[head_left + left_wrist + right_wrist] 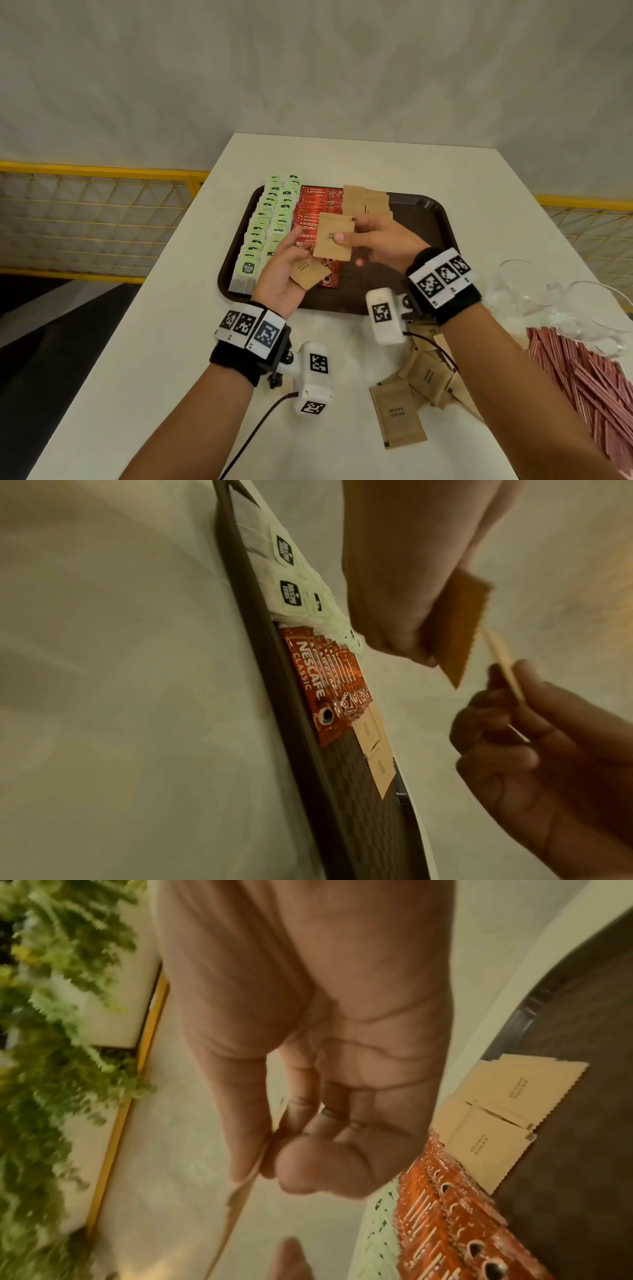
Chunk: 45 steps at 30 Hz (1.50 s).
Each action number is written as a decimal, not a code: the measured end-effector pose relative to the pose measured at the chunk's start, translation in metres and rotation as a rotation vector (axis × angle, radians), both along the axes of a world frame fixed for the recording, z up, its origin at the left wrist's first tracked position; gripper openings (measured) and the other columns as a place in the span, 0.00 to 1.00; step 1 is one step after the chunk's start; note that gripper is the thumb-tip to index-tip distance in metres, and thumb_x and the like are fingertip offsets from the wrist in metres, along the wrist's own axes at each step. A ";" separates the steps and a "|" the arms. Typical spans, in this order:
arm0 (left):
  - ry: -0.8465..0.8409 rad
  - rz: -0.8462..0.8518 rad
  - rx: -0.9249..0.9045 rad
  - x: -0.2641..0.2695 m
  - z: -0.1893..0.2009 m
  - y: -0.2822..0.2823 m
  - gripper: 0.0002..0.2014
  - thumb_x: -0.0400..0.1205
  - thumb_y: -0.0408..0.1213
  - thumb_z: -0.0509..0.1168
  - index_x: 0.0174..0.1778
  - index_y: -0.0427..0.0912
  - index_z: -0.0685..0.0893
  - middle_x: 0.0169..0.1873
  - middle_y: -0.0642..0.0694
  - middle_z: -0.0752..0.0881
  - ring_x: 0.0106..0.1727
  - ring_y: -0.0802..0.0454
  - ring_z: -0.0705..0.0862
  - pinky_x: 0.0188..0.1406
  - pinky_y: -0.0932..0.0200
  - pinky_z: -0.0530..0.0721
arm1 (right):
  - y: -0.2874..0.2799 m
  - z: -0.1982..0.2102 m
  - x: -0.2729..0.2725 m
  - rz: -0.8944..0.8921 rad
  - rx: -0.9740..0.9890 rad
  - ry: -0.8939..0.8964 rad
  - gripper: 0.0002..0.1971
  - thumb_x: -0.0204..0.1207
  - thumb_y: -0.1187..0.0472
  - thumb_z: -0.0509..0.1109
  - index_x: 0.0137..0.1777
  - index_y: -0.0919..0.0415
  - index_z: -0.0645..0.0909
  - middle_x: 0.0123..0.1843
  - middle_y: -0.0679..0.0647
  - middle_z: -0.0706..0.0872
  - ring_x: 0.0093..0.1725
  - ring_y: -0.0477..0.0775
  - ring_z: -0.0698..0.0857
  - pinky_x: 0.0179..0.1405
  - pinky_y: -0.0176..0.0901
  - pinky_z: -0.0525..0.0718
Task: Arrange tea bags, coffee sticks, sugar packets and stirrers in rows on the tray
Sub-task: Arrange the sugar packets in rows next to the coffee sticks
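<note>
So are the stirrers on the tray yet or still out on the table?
Out. The stirrers lie on the table, right of the tray.

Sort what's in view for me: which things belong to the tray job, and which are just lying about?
Job:
tray
tea bags
coffee sticks
sugar packets laid on tray
sugar packet pinched by right hand
sugar packet held in left hand
loose sugar packets on table
red stirrers

Lying about:
clear glasses
yellow railing

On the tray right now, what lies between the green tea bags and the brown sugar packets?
In the head view, a row of red coffee sticks lies between the tea bags and the sugar packets.
</note>
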State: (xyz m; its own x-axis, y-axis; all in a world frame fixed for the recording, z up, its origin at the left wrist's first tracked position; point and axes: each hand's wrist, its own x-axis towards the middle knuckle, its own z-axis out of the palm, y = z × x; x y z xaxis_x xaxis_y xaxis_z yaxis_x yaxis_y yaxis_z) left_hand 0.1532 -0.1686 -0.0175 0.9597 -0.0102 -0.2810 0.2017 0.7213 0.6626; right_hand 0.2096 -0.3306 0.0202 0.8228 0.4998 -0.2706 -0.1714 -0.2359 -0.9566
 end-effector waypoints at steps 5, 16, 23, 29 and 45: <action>-0.082 -0.022 -0.066 -0.001 0.008 -0.004 0.20 0.87 0.29 0.52 0.76 0.44 0.68 0.67 0.44 0.80 0.61 0.47 0.83 0.52 0.46 0.85 | 0.002 0.003 -0.017 0.111 -0.025 0.087 0.14 0.78 0.67 0.68 0.63 0.63 0.79 0.53 0.57 0.86 0.40 0.46 0.87 0.31 0.35 0.86; 0.024 -0.142 0.141 -0.010 0.009 -0.002 0.09 0.82 0.29 0.62 0.54 0.44 0.80 0.49 0.44 0.85 0.49 0.50 0.83 0.47 0.57 0.80 | -0.001 0.000 -0.026 -0.121 0.155 0.026 0.18 0.77 0.70 0.68 0.66 0.60 0.74 0.53 0.58 0.84 0.44 0.54 0.87 0.32 0.38 0.88; 0.036 -0.182 0.303 -0.014 0.009 -0.009 0.15 0.79 0.24 0.65 0.56 0.46 0.81 0.52 0.42 0.86 0.51 0.48 0.85 0.42 0.56 0.84 | -0.013 0.010 -0.015 -0.326 0.292 -0.071 0.06 0.78 0.70 0.66 0.48 0.58 0.75 0.45 0.55 0.85 0.39 0.49 0.85 0.31 0.35 0.82; 0.035 -0.059 0.176 -0.011 0.007 -0.004 0.10 0.82 0.27 0.62 0.57 0.40 0.80 0.50 0.41 0.87 0.48 0.51 0.87 0.46 0.56 0.87 | -0.024 0.023 -0.021 -0.040 0.073 -0.095 0.11 0.84 0.65 0.59 0.61 0.55 0.78 0.49 0.52 0.80 0.44 0.50 0.80 0.38 0.42 0.87; -0.046 0.038 0.053 -0.006 0.007 -0.018 0.18 0.80 0.20 0.61 0.64 0.36 0.75 0.54 0.40 0.85 0.54 0.50 0.86 0.49 0.58 0.88 | 0.000 -0.012 -0.030 -0.112 0.189 -0.019 0.19 0.74 0.68 0.71 0.65 0.65 0.77 0.53 0.59 0.83 0.43 0.52 0.83 0.34 0.32 0.85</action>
